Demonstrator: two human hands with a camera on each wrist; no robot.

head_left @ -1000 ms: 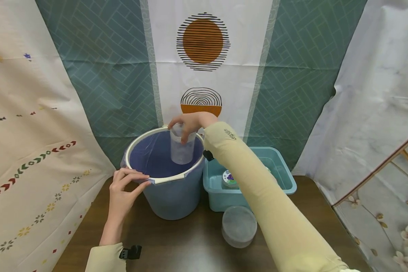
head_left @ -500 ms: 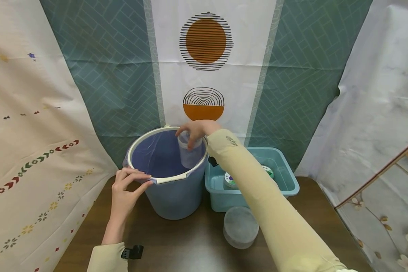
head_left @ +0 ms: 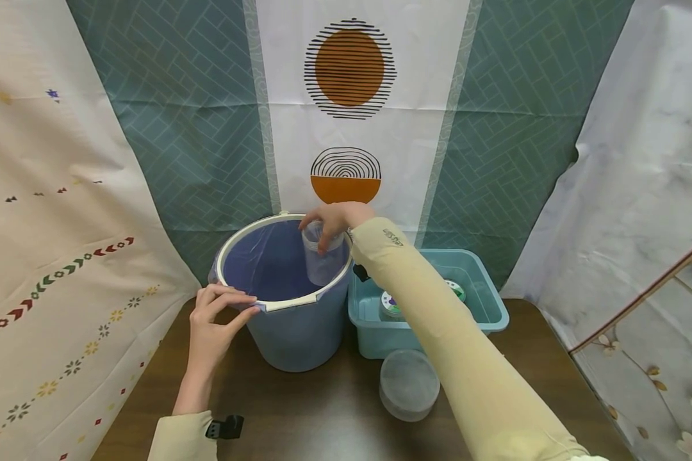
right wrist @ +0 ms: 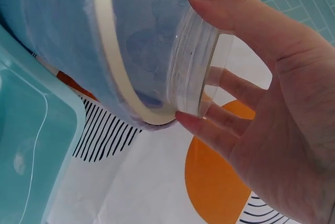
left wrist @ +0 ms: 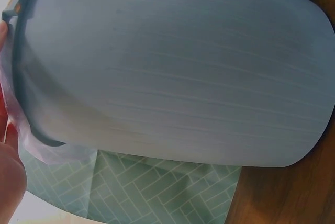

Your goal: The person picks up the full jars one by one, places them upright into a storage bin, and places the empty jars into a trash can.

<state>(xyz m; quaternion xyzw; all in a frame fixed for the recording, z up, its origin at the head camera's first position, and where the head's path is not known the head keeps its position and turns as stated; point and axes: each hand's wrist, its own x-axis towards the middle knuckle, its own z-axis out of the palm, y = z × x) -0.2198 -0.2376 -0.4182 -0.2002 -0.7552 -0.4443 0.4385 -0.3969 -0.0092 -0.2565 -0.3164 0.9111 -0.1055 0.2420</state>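
Note:
A blue trash bin [head_left: 294, 346] with a cream rim ring [head_left: 291, 302] and a thin plastic liner stands at the left on the table. My left hand [head_left: 210, 320] pinches the front left of its rim between thumb and fingers. In the left wrist view, the bin's side [left wrist: 172, 72] fills most of the picture. Inside the mouth, at the right, is a clear plastic jar [head_left: 323, 272], gripped from above by my right hand [head_left: 336, 221]. The right wrist view shows the jar's threaded neck [right wrist: 191, 62] without a lid, fingers and thumb around it.
Right of the bin is a teal basin [head_left: 375, 339] holding round tubs, one with a printed white lid [head_left: 387, 301]; my right sleeve [head_left: 438, 320] crosses over it. A clear round container [head_left: 409, 387] stands in front on the brown table [head_left: 323, 429]. Cloth hangs behind.
My right hand has moved the jar right and lower into the bin, mostly in the first half second; since then it is nearly still. The left hand stays at the rim.

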